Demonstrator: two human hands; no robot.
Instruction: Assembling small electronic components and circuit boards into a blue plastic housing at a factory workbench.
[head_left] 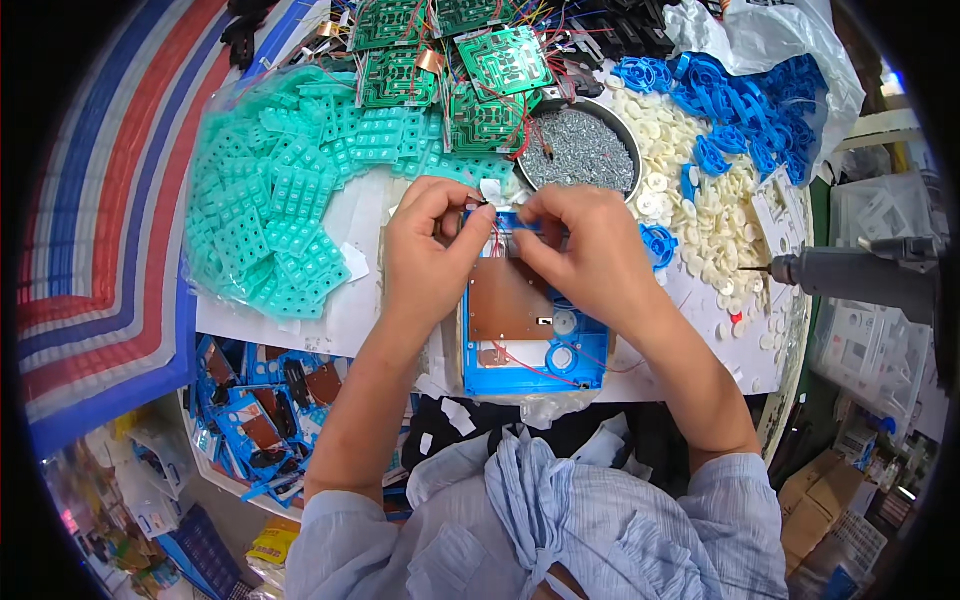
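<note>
A blue plastic housing lies open on the table in front of me, with a brown circuit board set inside it. Thin red and white wires run from the board toward the housing's far edge. My left hand is pinched at that far edge, thumb and forefinger on a small dark part by the wires. Just to its right, my right hand has its fingers curled together over the wires; what lies between its fingertips is hidden. A red wire loops across the housing's near part.
Mint-green button pads heap at left, green circuit boards at the back. A round bowl holds small screws. White discs and blue rings pile right, near a grey electric screwdriver. Blue housings fill a bin at lower left.
</note>
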